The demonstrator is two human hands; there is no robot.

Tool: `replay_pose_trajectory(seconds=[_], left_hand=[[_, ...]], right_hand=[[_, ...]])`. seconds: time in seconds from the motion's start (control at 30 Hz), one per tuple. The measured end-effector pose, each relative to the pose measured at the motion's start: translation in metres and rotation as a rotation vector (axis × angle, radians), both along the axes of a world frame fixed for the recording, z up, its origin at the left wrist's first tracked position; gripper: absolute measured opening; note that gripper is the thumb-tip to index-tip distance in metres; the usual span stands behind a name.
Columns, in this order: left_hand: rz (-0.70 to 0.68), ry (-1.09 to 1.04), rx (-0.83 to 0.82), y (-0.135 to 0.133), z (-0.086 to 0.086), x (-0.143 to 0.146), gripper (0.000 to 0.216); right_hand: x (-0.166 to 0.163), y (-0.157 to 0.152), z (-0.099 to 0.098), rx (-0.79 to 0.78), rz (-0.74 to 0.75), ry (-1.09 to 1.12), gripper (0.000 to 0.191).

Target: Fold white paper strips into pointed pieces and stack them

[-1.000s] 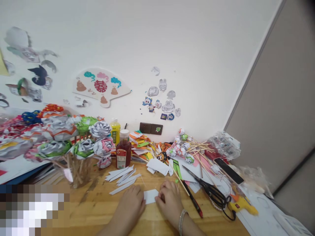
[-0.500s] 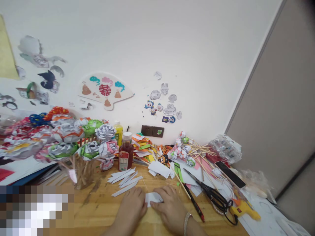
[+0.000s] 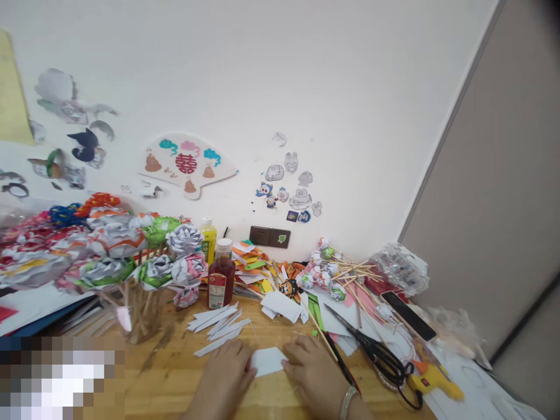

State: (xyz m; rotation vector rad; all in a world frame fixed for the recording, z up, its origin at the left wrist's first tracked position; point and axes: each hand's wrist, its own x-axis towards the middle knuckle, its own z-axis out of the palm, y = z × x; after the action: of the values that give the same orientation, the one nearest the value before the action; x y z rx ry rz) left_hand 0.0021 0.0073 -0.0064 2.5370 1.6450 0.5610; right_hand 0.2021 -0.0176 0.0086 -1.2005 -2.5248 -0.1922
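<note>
A small piece of white paper point(image 3: 268, 361) with angled corners lies low over the wooden table, stretched between my two hands. My left hand point(image 3: 228, 368) grips its left edge, fingers curled and thumb at the side. At the opposite edge my right hand point(image 3: 310, 367), with a bracelet at the wrist, holds the paper between thumb and bent fingers. Just beyond my left hand lie several narrow white paper strips point(image 3: 216, 324). Behind my right hand sits a stack of folded white paper point(image 3: 284, 306). Parts of both hands' fingertips are hidden.
Right of my hands lie a pen point(image 3: 343, 361), black scissors point(image 3: 380, 350), a yellow glue gun point(image 3: 435, 379) and a phone point(image 3: 409, 315). A red-brown bottle point(image 3: 221, 277) stands behind the strips. Paper flowers point(image 3: 118, 239) fill a clear container on the left.
My hands have moved slightly apart, so more of the white paper shows between them. My right hand has shifted to the right and now partly covers the pen's end.
</note>
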Motion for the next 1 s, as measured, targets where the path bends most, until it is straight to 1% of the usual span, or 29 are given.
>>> replay_pose_trajectory(seconds=[0.03, 0.13, 0.2, 0.33, 0.43, 0.57, 0.7, 0.8, 0.87, 0.97, 1.0], left_hand=[[0.001, 0.003, -0.006, 0.0, 0.0, 0.0, 0.011], [0.007, 0.019, -0.027, 0.0, 0.003, 0.0, 0.01], [0.01, 0.023, -0.049, 0.0, 0.006, 0.0, 0.009], [-0.018, -0.018, -0.1, 0.0, 0.011, -0.004, 0.008], [-0.033, -0.064, -0.133, 0.002, 0.012, -0.007, 0.006], [-0.046, -0.103, -0.145, 0.005, 0.011, -0.008, 0.005], [-0.041, -0.131, -0.14, 0.003, 0.011, -0.009, 0.006], [-0.099, -0.216, -0.1, 0.002, 0.01, -0.013, 0.009], [-0.163, -0.28, -0.054, 0.004, 0.008, -0.017, 0.015], [-0.271, -0.252, 0.005, 0.007, 0.004, -0.021, 0.02], [-0.31, -0.22, 0.023, 0.008, 0.003, -0.022, 0.021]], right_hand=[[-0.005, 0.0, -0.004, 0.004, -0.009, -0.027, 0.024], [-0.02, -0.002, -0.015, -0.009, -0.112, -0.057, 0.026], [-0.026, -0.002, -0.018, -0.03, -0.126, -0.075, 0.026], [-0.025, -0.003, -0.015, -0.063, -0.177, -0.074, 0.024], [-0.022, -0.003, -0.012, -0.071, -0.171, -0.061, 0.022], [-0.024, -0.003, -0.014, -0.064, -0.205, -0.064, 0.023], [-0.026, -0.003, -0.016, -0.076, -0.23, -0.037, 0.02], [-0.022, -0.002, -0.014, -0.043, -0.189, 0.009, 0.018], [-0.017, 0.0, -0.012, -0.013, -0.119, 0.016, 0.019], [-0.007, 0.002, -0.007, 0.0, -0.026, 0.019, 0.021], [-0.005, 0.002, -0.005, -0.003, -0.024, 0.022, 0.023]])
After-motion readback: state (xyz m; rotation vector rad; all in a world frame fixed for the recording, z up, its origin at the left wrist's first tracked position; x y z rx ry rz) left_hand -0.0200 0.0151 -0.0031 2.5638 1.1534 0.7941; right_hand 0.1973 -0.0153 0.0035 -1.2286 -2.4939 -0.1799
